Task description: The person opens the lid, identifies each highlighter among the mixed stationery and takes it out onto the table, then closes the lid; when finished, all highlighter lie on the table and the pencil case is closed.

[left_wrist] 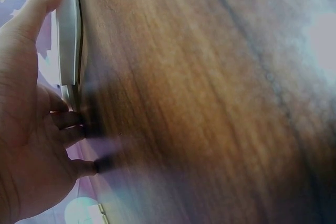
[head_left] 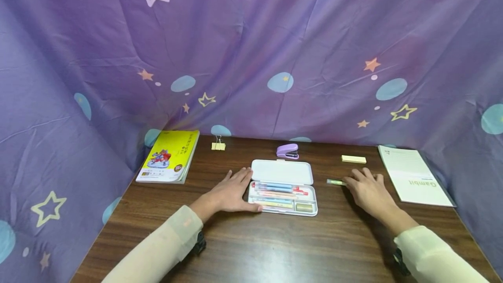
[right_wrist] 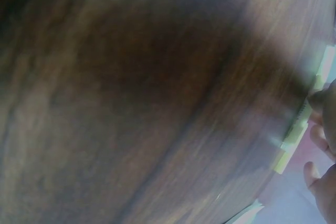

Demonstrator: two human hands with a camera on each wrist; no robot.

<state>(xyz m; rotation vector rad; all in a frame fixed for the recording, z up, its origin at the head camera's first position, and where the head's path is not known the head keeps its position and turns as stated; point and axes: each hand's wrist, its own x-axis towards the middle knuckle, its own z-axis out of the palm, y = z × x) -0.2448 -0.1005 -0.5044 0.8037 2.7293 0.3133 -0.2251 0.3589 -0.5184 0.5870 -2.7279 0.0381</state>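
Right-hand fingers [head_left: 349,181] pinching slim green item [head_left: 334,182], one end hidden, type unclear

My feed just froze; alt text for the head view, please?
The left grip touches an open white pencil case of pens on a wooden table; the right grip appears to pinch a green stick. Behind are a binder clip, purple stapler and yellow block, with a book left, booklet right.

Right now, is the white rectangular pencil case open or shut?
Open. The pencil case has its flat white lid folded back, exposing slim coloured pens inside.
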